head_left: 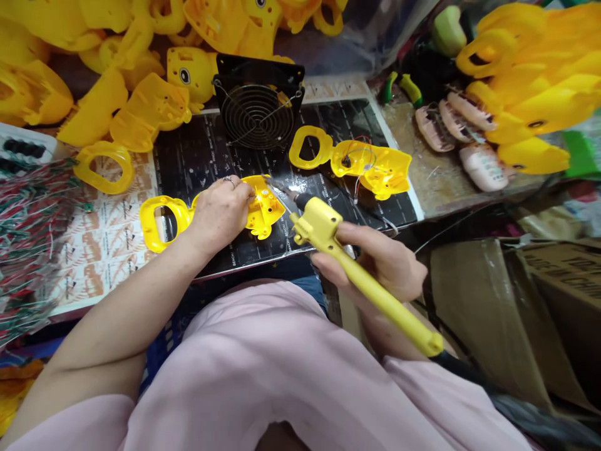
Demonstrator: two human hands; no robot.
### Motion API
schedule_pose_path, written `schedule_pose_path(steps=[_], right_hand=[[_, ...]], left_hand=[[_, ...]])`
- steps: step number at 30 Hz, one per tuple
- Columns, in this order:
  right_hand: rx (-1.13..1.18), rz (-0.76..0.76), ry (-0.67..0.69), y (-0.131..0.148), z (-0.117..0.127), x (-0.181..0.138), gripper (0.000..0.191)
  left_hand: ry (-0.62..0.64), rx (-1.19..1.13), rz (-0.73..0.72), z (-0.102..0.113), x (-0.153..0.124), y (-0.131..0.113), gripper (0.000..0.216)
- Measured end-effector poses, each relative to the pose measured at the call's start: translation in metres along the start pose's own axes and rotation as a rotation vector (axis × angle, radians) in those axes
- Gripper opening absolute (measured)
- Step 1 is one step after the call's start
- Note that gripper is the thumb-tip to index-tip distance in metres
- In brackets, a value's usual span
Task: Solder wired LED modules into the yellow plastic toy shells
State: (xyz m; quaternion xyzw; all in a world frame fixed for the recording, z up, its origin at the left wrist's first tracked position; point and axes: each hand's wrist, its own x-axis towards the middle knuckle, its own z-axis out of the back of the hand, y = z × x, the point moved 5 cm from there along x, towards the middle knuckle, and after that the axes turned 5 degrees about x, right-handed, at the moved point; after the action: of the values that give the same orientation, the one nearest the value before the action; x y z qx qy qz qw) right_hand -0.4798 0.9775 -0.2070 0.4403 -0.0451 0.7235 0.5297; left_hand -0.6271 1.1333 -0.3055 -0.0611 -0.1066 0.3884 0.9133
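Observation:
My left hand (220, 212) is closed on a yellow plastic toy shell (263, 210), which lies hollow side up on the black-covered worktop. Its ring-shaped end (153, 232) sticks out to the left of my wrist. Whether the fingertips also pinch a wire or small part is hidden. My right hand (387, 260) grips a yellow soldering gun (375, 282) by its long handle. The gun's tip points up and left, close to the shell's right edge; contact cannot be made out. Beyond it lies a second yellow shell (387, 169) with thin wires inside.
A black fan (258, 116) with a wire guard stands behind the shells. Yellow shells (150, 113) pile up at the back left, more (539, 81) at the right. Red and green wires (37, 250) lie left. Pink parts (483, 168) and green-yellow cutters (410, 89) sit right, above cardboard boxes (483, 313).

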Motion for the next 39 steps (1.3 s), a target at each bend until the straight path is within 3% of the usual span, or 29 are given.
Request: schedule_pose_path(steps=[2,3,8,15,19,22,26,28,31,35,36,39], right_hand=[[0.013,-0.016,0.038,-0.003,-0.006,-0.002,0.059],[0.009,-0.024,0.075,-0.004,-0.010,-0.002,0.059],[-0.079,-0.009,0.108,-0.011,-0.035,-0.010,0.018],[-0.260,0.095,0.156,-0.011,-0.093,-0.025,0.032],[-0.370,0.111,0.137,-0.011,-0.106,-0.019,0.017],[-0.413,0.060,0.086,-0.015,-0.079,-0.013,0.009],[-0.494,0.010,-0.032,-0.024,-0.012,-0.023,0.004],[-0.539,0.004,-0.096,-0.031,0.019,-0.036,0.009],[-0.570,0.041,-0.197,-0.052,0.054,-0.058,0.018],[-0.569,0.136,-0.351,-0.113,0.075,-0.079,0.036],[-0.562,0.110,-0.418,-0.135,0.078,-0.080,0.040],[-0.505,-0.086,-0.385,-0.207,0.077,-0.072,0.057]], left_hand=[[0.000,-0.006,0.002,0.000,0.000,0.000,0.025],[-0.004,-0.012,0.002,0.000,0.000,0.000,0.025],[-0.038,-0.026,-0.003,0.001,-0.002,0.000,0.024],[-0.068,-0.009,-0.003,-0.001,0.000,0.005,0.019],[-0.128,-0.049,-0.043,0.007,-0.001,0.007,0.018],[-0.271,-0.195,-0.146,0.035,-0.008,0.004,0.031],[-0.361,-0.329,-0.139,0.068,-0.022,0.014,0.059],[-0.331,-0.306,-0.088,0.069,-0.028,0.024,0.053],[-0.223,-0.242,-0.065,0.053,-0.036,0.035,0.029],[-0.090,-0.188,-0.071,0.027,-0.041,0.043,0.029],[-0.078,-0.157,-0.057,0.024,-0.039,0.048,0.030],[-0.078,-0.012,0.070,0.023,-0.032,0.074,0.035]])
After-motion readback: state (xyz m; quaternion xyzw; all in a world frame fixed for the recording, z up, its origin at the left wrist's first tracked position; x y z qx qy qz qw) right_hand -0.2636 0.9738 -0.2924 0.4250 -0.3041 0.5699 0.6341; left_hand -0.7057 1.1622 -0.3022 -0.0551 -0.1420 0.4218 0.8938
